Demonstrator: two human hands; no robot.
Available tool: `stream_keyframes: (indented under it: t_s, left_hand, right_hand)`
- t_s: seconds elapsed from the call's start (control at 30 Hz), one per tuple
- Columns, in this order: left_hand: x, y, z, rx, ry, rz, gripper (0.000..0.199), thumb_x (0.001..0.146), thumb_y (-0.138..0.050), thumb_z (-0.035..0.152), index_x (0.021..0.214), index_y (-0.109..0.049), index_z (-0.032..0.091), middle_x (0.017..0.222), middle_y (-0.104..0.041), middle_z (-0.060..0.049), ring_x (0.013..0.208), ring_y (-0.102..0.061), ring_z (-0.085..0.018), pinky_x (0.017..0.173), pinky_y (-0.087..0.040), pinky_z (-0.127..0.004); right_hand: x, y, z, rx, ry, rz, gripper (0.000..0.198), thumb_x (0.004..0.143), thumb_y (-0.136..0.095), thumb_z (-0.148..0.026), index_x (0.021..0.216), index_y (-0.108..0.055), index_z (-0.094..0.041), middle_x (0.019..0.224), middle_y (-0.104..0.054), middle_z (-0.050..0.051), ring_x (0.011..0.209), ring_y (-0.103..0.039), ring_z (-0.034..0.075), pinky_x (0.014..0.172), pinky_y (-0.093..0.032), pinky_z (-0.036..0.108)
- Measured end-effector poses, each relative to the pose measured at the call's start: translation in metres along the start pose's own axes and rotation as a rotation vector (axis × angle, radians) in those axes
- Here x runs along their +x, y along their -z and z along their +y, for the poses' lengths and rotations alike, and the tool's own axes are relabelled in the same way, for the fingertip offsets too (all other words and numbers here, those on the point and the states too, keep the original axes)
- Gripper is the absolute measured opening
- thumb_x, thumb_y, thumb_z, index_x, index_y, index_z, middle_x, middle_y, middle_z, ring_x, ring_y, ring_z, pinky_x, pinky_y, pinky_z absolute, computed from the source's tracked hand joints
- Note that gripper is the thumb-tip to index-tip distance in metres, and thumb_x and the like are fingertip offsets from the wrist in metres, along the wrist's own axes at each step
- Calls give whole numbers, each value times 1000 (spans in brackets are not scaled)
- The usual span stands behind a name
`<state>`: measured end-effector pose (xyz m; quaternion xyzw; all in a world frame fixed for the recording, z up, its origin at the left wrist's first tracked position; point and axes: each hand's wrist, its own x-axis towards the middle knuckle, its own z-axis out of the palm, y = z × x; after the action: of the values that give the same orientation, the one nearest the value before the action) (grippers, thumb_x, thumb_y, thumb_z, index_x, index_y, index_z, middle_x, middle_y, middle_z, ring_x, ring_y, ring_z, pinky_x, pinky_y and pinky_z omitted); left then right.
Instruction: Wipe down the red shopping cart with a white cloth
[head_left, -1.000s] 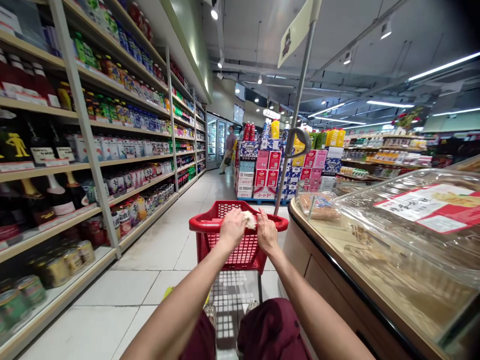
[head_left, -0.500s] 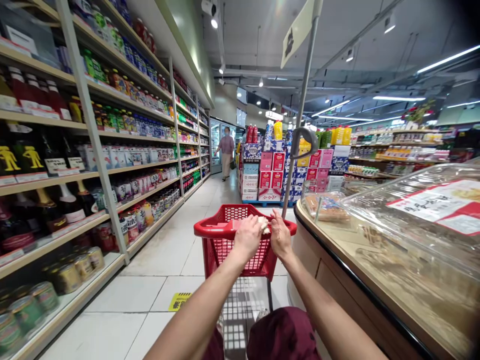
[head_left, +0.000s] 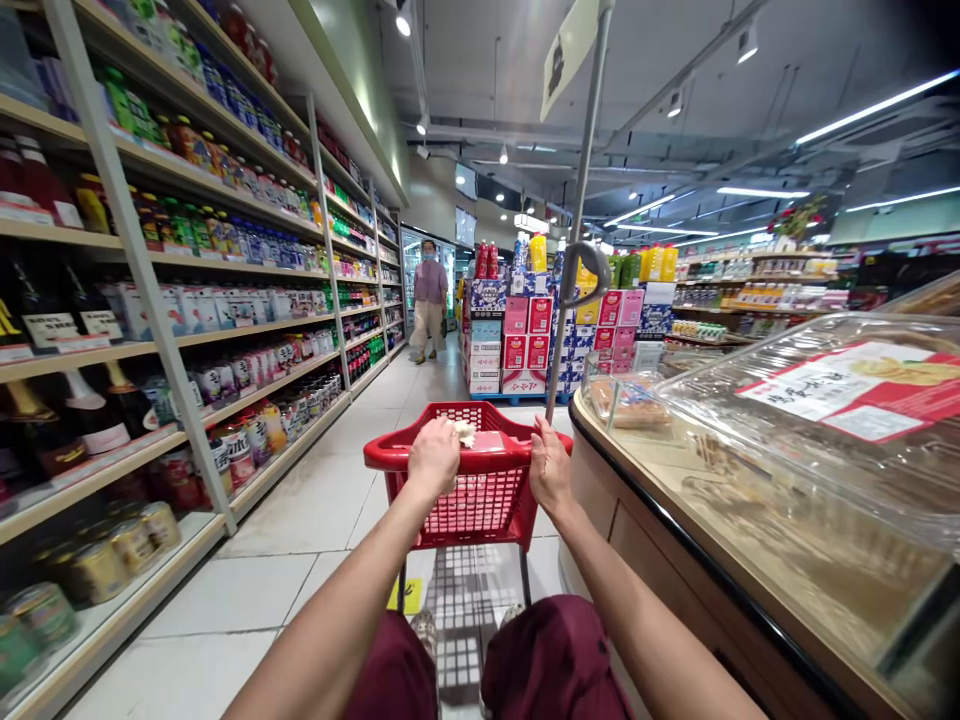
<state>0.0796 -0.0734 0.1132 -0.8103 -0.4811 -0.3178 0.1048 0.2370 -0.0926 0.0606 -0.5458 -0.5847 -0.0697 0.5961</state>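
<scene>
One red shopping cart [head_left: 472, 512] stands directly ahead of two bare hands, with one crumpled white wad [head_left: 465, 432] at its handle, one pole [head_left: 587, 140] bearing one sign [head_left: 568, 58] beyond it, and one other person [head_left: 430, 290] farther up the aisle. The left hand [head_left: 433, 457] is curled, palm down, over the left half of the handle and grips the wad, which pokes out on its thumb side. The right hand [head_left: 550, 466] rests at the handle's right end, fingers pointing upward; how tightly it closes there I cannot tell. Both forearms reach forward, converging from the lower corners, above two knees in maroon trousers [head_left: 555, 655]. Most of the wad is masked by the left hand, the pole's foot is hidden, and the yellow floor marker [head_left: 412, 596] is partly covered.
</scene>
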Motion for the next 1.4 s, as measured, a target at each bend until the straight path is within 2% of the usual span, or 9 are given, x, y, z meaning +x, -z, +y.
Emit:
stream_keyframes:
  t_s: [0.23,0.4,0.6,0.8,0.97,1.03,1.17,1.33,1.4]
  left_hand:
    - [-5,-12,20,-64,-155,14,25,81,-43,21,99,-61,20,118,-58,-4,115,-47,-15,101,-36,-33]
    - [-5,-1,-7,-10,-19,84,32,84,-32,17,96,-61,12,111,-61,-14,109,-52,-22,96,-39,-45]
    - [-6,-19,23,-44,-175,47,27,83,-41,23,101,-60,18,119,-58,-6,116,-47,-17,101,-36,-34]
    - [-7,-6,-14,1,38,122,34,84,-32,21,99,-61,9,115,-58,-16,112,-50,-23,96,-40,-44]
    - [-10,-18,5,-56,-180,103,28,83,-39,23,101,-60,17,118,-58,-7,116,-47,-19,99,-38,-38]
    - [-12,-17,1,-72,-222,116,29,84,-38,24,102,-60,17,118,-58,-8,116,-46,-19,100,-38,-39]
    - [-9,-11,-13,-43,12,148,34,85,-33,25,99,-61,12,114,-60,-12,111,-51,-21,96,-41,-41]
    - [-7,-15,-1,-68,-236,82,31,84,-37,27,102,-60,16,119,-58,-8,114,-48,-19,100,-38,-38]
    - [-7,-12,-7,-57,-175,84,32,85,-35,26,102,-60,16,117,-59,-9,114,-48,-19,100,-38,-39]
  right_hand:
    - [0,3,5,10,12,16,53,89,-19,-43,127,-42,-14,122,-53,11,108,-50,20,92,-39,38]
    - [-2,6,13,-30,0,54,51,89,-20,-41,128,-41,-17,123,-53,9,111,-48,21,92,-38,39]
    - [-2,7,12,-97,92,-46,48,90,-20,-37,121,-50,-15,112,-60,9,102,-53,21,90,-37,40]
    - [-8,2,7,-110,124,-41,45,90,-21,-34,116,-53,-15,112,-60,8,105,-52,20,100,-24,43]
    - [-10,1,1,-171,104,-32,44,90,-23,-33,109,-58,-16,107,-63,7,103,-53,20,101,-20,45]
    - [-9,4,2,-171,120,-58,44,90,-23,-33,104,-61,-16,105,-64,6,102,-53,19,100,-21,42]
    - [-8,2,-2,-164,119,-53,45,90,-23,-34,103,-61,-16,106,-64,7,104,-53,20,100,-21,42]
    - [-7,-4,-9,-150,121,-70,45,91,-21,-34,110,-58,-15,109,-63,8,103,-54,19,100,-23,40]
    - [-5,-2,-9,-132,107,-88,45,91,-21,-33,107,-59,-16,108,-63,7,102,-55,17,99,-24,39]
